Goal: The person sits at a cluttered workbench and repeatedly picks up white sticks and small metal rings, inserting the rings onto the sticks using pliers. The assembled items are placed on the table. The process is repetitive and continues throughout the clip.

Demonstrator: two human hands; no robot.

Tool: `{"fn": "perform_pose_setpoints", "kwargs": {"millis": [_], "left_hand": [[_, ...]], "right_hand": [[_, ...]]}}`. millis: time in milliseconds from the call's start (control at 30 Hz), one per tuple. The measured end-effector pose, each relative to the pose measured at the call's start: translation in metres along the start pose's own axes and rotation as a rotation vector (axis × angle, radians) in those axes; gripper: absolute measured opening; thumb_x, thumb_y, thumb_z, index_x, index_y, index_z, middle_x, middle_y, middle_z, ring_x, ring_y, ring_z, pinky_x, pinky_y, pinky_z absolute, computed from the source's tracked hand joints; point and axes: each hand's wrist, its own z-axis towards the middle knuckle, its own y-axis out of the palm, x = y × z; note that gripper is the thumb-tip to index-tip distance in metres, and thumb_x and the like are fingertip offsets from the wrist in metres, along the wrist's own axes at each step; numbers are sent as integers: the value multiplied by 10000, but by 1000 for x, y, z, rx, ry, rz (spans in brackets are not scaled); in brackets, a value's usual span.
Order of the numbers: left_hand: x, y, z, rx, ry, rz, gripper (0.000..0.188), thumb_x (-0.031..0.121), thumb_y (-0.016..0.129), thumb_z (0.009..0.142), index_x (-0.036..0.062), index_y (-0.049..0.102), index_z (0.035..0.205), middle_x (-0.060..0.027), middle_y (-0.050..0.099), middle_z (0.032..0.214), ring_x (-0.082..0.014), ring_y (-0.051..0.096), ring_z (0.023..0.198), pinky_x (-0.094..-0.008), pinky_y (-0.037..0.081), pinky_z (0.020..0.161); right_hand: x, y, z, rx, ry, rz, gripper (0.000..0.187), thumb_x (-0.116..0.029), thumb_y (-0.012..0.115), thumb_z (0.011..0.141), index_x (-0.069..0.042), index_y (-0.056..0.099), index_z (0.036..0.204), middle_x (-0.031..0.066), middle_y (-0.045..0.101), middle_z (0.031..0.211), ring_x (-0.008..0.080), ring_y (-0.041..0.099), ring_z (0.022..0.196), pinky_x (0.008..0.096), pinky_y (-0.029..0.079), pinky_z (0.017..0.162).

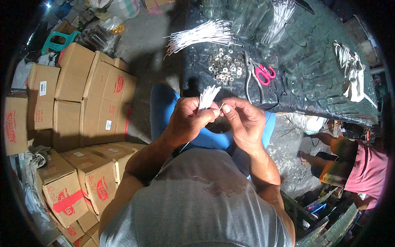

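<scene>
A bunch of thin white candle wicks (208, 97) stands up out of my left hand (187, 119), whose fingers are closed round it. Close beside it, my right hand (247, 121) pinches thumb and forefinger together at the end of a single strand; any small piece there is too fine to make out. The hands nearly touch, above my lap and just short of the table edge. Beyond them on the table lies a heap of small round metal wick tabs (225, 69). Pliers (252, 78) and pink-handled scissors (264, 75) rest to the right of the heap.
More white wicks (201, 36) lie behind the tabs, with another bundle (280, 18) farther back. Clear glasses (304, 80) and white cloth (350, 74) occupy the table's right side. Cardboard boxes (109, 88) are stacked at left. Another person (368, 168) is at right.
</scene>
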Motion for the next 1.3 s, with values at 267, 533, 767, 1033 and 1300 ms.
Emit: {"fn": "perform_pose_setpoints", "kwargs": {"millis": [267,533,767,1033,1300], "left_hand": [[0,1,-2,-17,68,53,146,115,636,931,-3,709,975,2,620,714,-31,490,568,-219,365,502],[-4,0,-3,34,50,68,134,114,676,917,-6,704,969,-16,667,773,-59,568,682,-232,448,604],[-9,-8,-5,68,155,-11,232,85,683,910,16,645,1128,3,653,814,-54,566,711,-228,463,639],[-8,-13,-6,-37,168,-152,258,63,610,955,15,621,1209,34,580,825,-13,480,662,-200,390,573],[-5,-13,-9,-22,167,-113,239,67,618,953,21,635,1188,20,610,881,-28,519,759,-209,429,671]], "right_hand": [[-2,-3,0,-55,-68,-89,96,-11,696,906,24,709,995,108,734,883,160,698,759,283,549,679],[-26,-24,12,75,-232,-561,201,-105,740,877,37,694,1011,172,710,994,291,695,910,354,536,822],[-38,-43,41,28,-122,-1252,394,-216,769,815,22,615,1089,213,634,1022,400,617,901,474,513,788],[-14,-41,51,15,-322,-1374,265,-140,687,790,57,589,939,248,614,939,423,611,852,478,521,762],[-5,-48,39,293,-172,-1086,164,-99,600,870,40,608,958,225,645,912,418,627,840,477,511,756]]}}
